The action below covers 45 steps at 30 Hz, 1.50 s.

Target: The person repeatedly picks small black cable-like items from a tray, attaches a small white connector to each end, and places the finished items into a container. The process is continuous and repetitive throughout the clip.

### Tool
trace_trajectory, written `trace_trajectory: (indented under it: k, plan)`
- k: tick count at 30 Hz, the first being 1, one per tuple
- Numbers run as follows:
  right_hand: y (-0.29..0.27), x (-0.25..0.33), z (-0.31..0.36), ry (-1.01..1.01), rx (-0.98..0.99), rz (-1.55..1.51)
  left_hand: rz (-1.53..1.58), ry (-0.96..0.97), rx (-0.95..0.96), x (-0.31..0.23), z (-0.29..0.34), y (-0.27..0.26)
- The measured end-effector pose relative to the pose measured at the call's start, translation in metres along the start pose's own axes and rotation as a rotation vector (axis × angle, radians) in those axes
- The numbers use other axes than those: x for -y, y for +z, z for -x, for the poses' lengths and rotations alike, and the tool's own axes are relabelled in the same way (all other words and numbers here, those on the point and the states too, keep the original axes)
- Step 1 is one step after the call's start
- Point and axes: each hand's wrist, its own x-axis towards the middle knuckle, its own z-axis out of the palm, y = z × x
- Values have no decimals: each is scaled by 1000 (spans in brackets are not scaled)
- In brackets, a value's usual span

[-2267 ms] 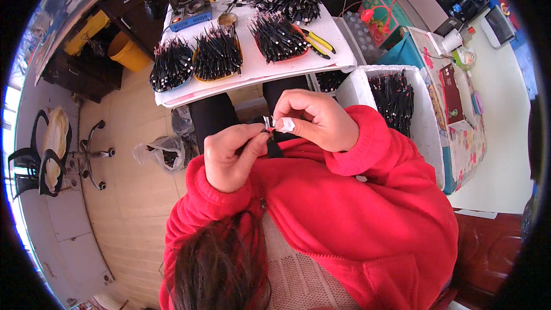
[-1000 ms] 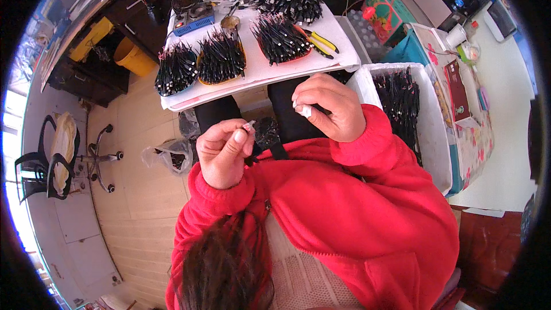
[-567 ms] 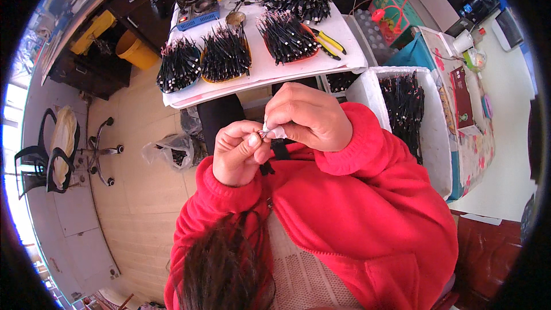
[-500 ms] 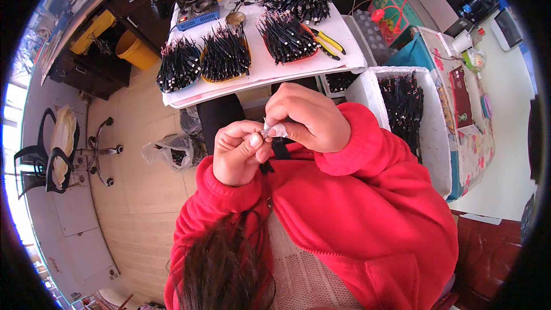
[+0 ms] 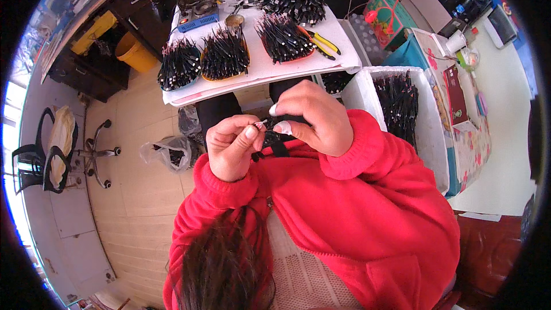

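Between the thumb and fingers of my left hand (image 5: 231, 146) is a short cable with thin wire ends (image 5: 262, 124); most of it is hidden by the fingers. Just to the right, my right hand (image 5: 317, 119) has its thumb and forefinger apart, with no object visible between them. White wrapping covers the tip of its thumb, and something white is on a fingertip. Both hands are over my lap, near the table edge. Black cables with pale connector ends lie in a blue tray (image 5: 186, 85), a yellow tray (image 5: 214, 78) and a red tray (image 5: 298, 57).
Yellow-handled pliers (image 5: 325, 45) lie beside the red tray on the white table (image 5: 264, 71). Behind are a blue device (image 5: 199, 21) and a loose cable pile (image 5: 295, 3). A white foam box (image 5: 430, 132) of cables stands at the right. A plastic bag (image 5: 172, 154) sits on the floor.
My right thumb and forefinger have come apart and moved off the wire ends. My left hand has shifted slightly left, still pinching the cable.
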Motion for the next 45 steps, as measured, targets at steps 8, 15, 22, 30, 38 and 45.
trace_trajectory:
  k: [8, 15, 22, 30, 38, 45]
  plan:
    - [7, -5, 1, -35, 42, 111, -28, -67, 16, -1, 0, 4]
    - [-1, 2, 7, 911, 239, -1061, -731, 299, 106, -7, -1, 6]
    - [-9, 3, -7, 62, 78, -205, 426, -336, 160, -6, 1, 7]
    - [-6, 5, -4, -50, 49, -162, 427, -323, 185, -5, 2, 12]
    - [13, -2, 8, 304, -17, -690, -87, -85, 149, -15, 0, 12]
    - [-4, -28, -14, 163, 96, -434, -95, -168, 111, -21, -26, 2]
